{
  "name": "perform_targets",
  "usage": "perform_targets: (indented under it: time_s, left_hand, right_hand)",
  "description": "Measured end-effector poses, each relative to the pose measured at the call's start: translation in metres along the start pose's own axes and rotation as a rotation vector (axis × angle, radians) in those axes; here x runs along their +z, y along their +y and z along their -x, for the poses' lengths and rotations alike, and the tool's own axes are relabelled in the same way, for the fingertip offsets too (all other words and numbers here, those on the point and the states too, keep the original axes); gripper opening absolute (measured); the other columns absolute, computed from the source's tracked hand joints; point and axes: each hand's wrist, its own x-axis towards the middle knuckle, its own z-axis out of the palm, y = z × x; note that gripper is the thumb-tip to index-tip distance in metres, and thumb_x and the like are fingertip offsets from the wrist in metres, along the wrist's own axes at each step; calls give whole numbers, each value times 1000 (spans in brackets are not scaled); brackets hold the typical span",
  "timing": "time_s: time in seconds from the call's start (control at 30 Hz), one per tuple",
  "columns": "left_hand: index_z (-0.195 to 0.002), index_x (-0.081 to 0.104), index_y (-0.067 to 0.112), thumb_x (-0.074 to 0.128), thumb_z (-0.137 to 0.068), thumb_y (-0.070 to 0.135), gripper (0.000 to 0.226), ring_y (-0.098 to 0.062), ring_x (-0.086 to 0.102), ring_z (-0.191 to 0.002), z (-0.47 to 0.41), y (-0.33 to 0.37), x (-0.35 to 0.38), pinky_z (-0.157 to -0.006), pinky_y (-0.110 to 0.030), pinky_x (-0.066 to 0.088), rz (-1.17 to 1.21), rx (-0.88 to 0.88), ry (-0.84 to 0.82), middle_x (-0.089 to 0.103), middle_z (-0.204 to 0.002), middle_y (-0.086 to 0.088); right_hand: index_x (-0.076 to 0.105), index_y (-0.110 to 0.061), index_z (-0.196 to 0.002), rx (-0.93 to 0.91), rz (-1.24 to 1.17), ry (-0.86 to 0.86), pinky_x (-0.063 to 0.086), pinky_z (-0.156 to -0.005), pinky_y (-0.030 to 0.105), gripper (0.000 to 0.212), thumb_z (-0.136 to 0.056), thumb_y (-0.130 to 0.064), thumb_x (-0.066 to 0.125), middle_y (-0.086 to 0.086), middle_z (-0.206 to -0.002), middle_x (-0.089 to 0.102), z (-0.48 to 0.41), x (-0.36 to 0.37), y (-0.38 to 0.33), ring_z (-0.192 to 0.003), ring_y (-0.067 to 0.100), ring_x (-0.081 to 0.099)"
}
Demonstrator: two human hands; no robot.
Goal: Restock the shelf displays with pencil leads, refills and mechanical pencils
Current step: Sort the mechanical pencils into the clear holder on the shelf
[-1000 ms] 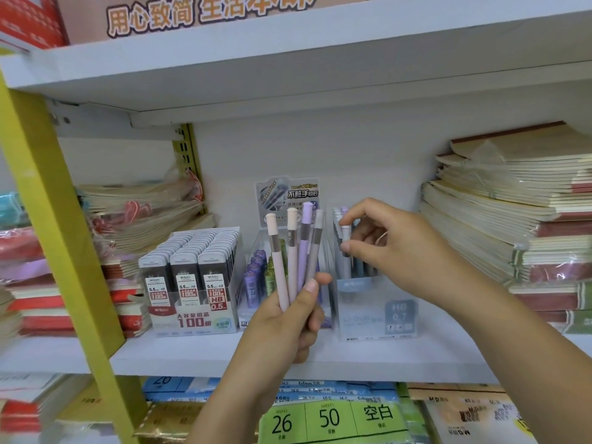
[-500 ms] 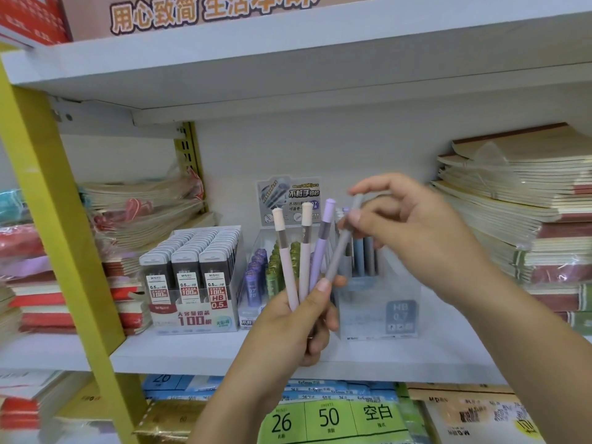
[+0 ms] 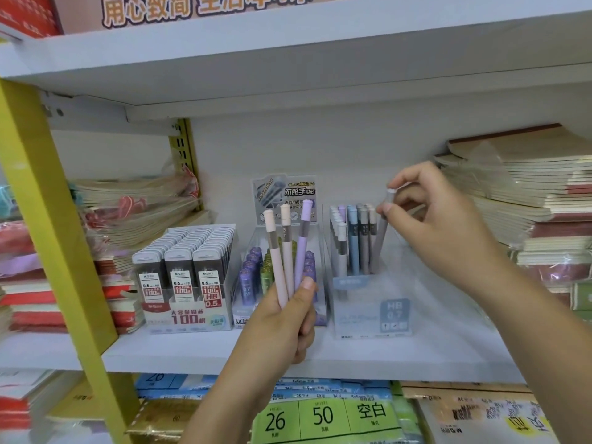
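Now, grey pencil (image 3: 381, 235), pinched by right hand (image 3: 439, 225)

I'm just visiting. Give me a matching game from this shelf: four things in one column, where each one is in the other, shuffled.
1 grey pencil
2 lilac pencil
3 lead packs
4 notebooks

A stacked at the shelf's right end
B held in a fan of three
C held alone at the clear box
D rows in the leftmost display

Pairs: 1-C, 2-B, 3-D, 4-A

Bright, even light; edges blurred, perhaps warped.
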Motion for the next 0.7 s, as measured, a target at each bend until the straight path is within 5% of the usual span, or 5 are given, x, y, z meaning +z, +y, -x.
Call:
perform_targets:
  time_s: [0.1,0.37,0.7]
  left_hand:
    - [-77,60,26,58,-82,53,27,-11,30,-46,1,0,1,-42,-21,25,-3,-17,0,41,-58,5]
    - [-96,63,16,55,-91,46,32,-11,30,-46,0,-2,0,-42,-20,25,1,-52,18,40,-58,4]
    - [-77,46,18,54,-91,48,34,-9,29,-43,3,3,2,-41,-19,26,-49,-58,20,39,-53,7]
  right_hand:
    - [48,-29,-99,-3,63,-34,36,-61,6,22,-90,-20,66,-11,-77,66,2,5,4,-71,-7,55]
    - [49,-34,-95,15,42,-81,36,-61,4,23,-88,-22,67,-20,-77,66,2,3,2,-69,-9,55]
    - [53,-37,-100,31,115,-127,34,-61,10,20,-92,-19,59,-17,-89,57,0,6,8,-75,-12,49]
